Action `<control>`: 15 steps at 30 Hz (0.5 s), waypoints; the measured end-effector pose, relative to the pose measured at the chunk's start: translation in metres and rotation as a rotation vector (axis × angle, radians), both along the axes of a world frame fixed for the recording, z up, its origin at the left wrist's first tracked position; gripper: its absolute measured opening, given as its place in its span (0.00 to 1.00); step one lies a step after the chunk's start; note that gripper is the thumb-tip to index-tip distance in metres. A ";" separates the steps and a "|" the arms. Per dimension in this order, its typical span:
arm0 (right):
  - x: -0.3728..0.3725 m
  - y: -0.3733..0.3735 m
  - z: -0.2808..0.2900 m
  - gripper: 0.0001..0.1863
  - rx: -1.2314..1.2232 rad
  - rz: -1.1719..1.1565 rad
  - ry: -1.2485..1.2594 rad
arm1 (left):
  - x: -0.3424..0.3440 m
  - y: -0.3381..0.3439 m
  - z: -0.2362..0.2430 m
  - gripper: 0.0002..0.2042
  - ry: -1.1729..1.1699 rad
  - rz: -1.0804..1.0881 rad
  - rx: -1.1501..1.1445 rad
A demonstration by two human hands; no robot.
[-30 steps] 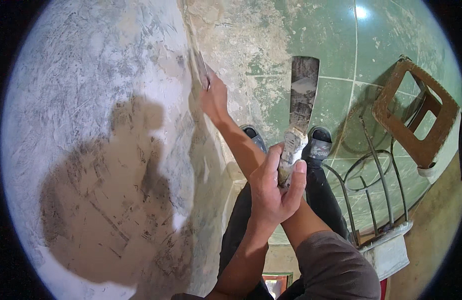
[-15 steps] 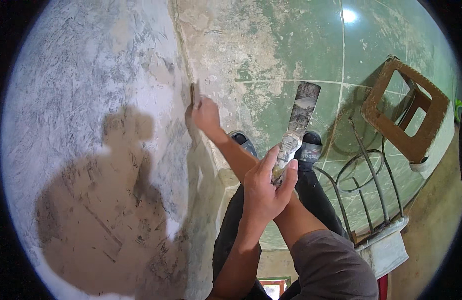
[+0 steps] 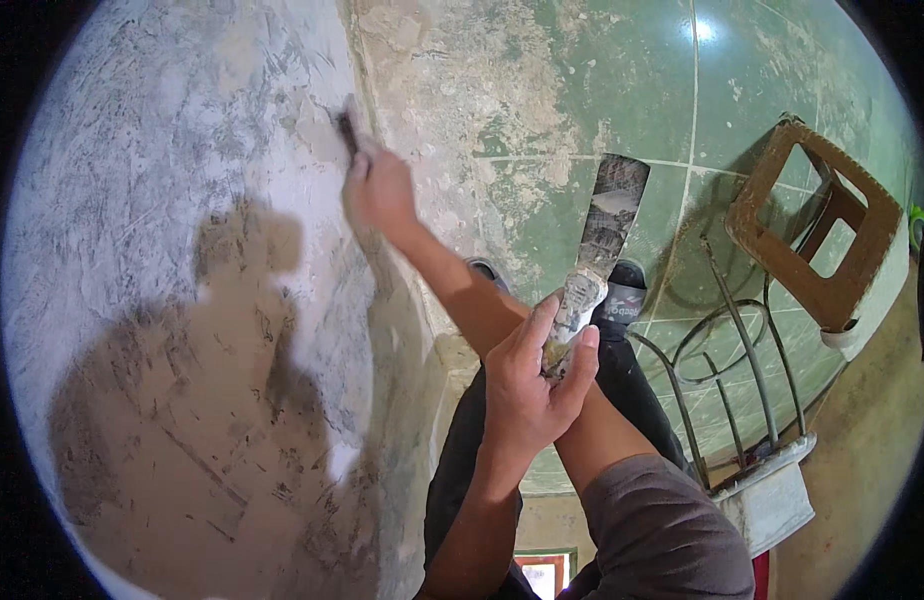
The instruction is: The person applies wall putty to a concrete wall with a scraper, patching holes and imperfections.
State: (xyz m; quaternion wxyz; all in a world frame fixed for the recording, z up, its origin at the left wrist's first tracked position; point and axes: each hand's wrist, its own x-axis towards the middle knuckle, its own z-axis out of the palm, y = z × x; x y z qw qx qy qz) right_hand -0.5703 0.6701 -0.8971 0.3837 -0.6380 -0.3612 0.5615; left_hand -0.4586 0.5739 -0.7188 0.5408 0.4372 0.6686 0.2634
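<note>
My left hand (image 3: 532, 380) is closed around the plaster-caked handle of a putty knife (image 3: 612, 215). Its long smeared blade points away from me over the green floor. Passing beneath the left wrist, my right arm reaches across to the wall on the left. There my right hand (image 3: 384, 192) grips a second, smaller scraper (image 3: 348, 132), and only its narrow dark blade shows past the fingers. That blade is at the patchy white wall (image 3: 182, 130), just above the floor edge. I cannot tell whether it touches.
A brown plastic stool (image 3: 762, 205) lies tipped over at the right. Below it is a metal-framed chair (image 3: 747, 400) with bent bars. My sandalled feet (image 3: 622, 290) stand on green tiles (image 3: 622, 85) splattered with plaster. My shadow covers the lower wall.
My right hand has moved up and left, from the corner between wall and floor onto the wall, with the scraper. The left hand and its putty knife have barely shifted.
</note>
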 end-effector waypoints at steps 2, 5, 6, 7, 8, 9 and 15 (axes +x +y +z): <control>-0.008 -0.009 0.025 0.18 0.130 -0.020 0.052 | -0.003 0.002 0.003 0.17 -0.004 0.006 0.006; 0.003 -0.021 0.034 0.21 0.315 -0.091 0.115 | -0.002 0.002 0.005 0.17 -0.042 0.026 -0.010; 0.008 -0.026 0.034 0.22 0.365 -0.143 0.144 | -0.002 0.000 0.007 0.17 -0.044 0.025 0.001; 0.010 -0.032 0.033 0.22 0.385 -0.143 0.144 | -0.003 -0.001 0.008 0.17 -0.028 0.003 -0.025; 0.010 -0.034 0.026 0.23 0.219 -0.133 0.106 | -0.003 0.001 0.006 0.16 -0.005 -0.022 -0.034; 0.007 -0.030 0.018 0.25 0.053 -0.121 0.069 | -0.004 0.002 0.005 0.16 0.002 -0.026 0.001; -0.008 0.000 0.014 0.24 0.266 -0.115 0.109 | 0.004 0.002 -0.001 0.18 -0.035 0.018 0.019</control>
